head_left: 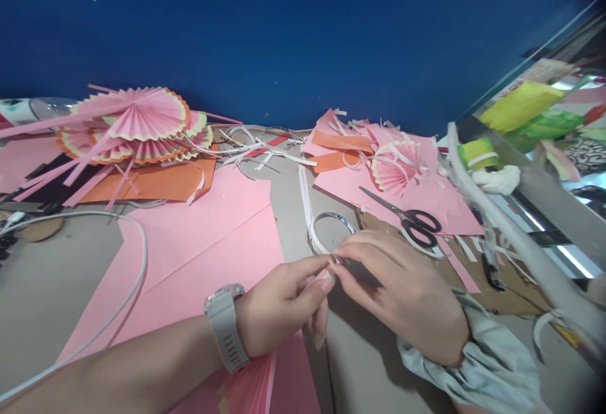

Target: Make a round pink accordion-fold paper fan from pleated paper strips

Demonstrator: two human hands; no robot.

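Note:
My left hand (288,297), with a grey watch (226,325) on the wrist, has its thumb and forefinger pinched together. The fingers of my right hand (402,281) are also pinched, meeting the left fingertips over the grey table. What lies between them is too small and covered to make out. Just behind the fingertips is a roll of white tape (315,237); I cannot tell whether the fingers touch it. Beneath my left wrist, a pleated pink paper fan (253,385) with a pale edge shows in part. Large pink paper sheets (203,250) lie under and beyond my left arm.
Black-handled scissors (402,215) lie open beyond my right hand. Pleated paper fans (142,124) are stacked at the back left on orange paper (156,180). Paper scraps (265,149) litter the back. A white cable (144,243) loops at left; a cutter knife (492,272) lies right.

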